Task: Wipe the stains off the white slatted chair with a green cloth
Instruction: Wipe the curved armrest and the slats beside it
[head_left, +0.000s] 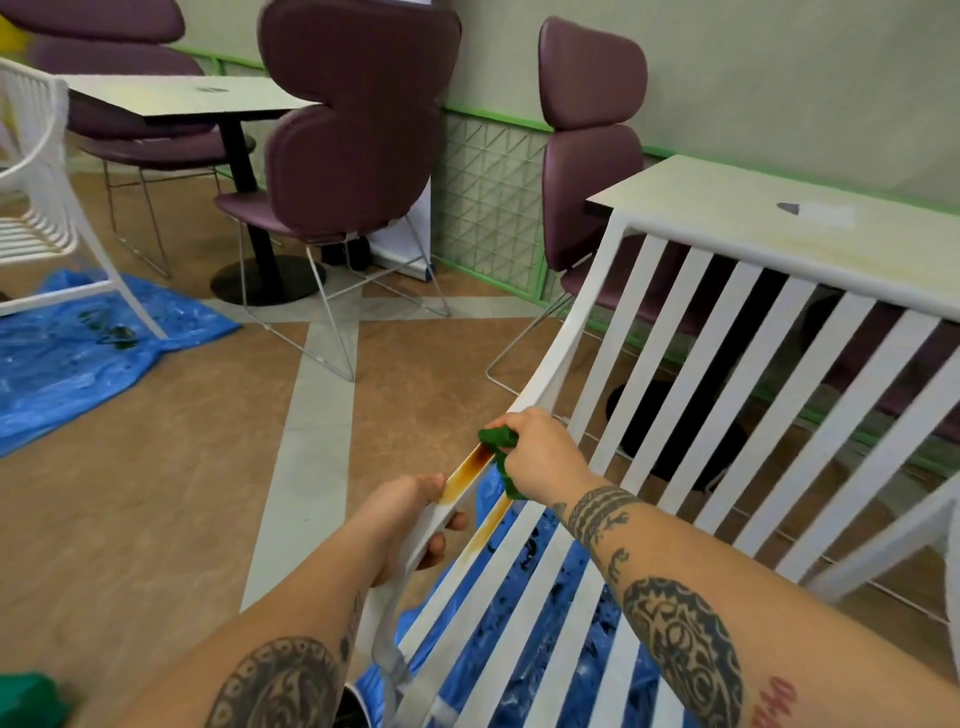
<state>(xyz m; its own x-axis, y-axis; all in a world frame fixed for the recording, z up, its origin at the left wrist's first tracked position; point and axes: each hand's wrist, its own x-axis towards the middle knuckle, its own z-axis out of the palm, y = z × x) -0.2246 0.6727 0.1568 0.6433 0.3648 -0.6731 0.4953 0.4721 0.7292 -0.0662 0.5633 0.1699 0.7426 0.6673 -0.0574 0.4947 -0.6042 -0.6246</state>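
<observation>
The white slatted chair (691, 395) fills the lower right, seen from above its seat. Brown-orange stains (465, 475) run along its left side rail and the first seat slat. My right hand (540, 452) grips a bunched green cloth (500, 441) and presses it on the rail at the upper end of the stain. My left hand (410, 519) grips the same rail just below the stain, fingers curled under it.
A blue plastic sheet (72, 353) lies on the floor at left and under the chair. A second white slatted chair (36, 208) stands on it. Purple chairs (353, 135) and two tables (810, 223) stand behind. A green object (28, 701) shows at the bottom left.
</observation>
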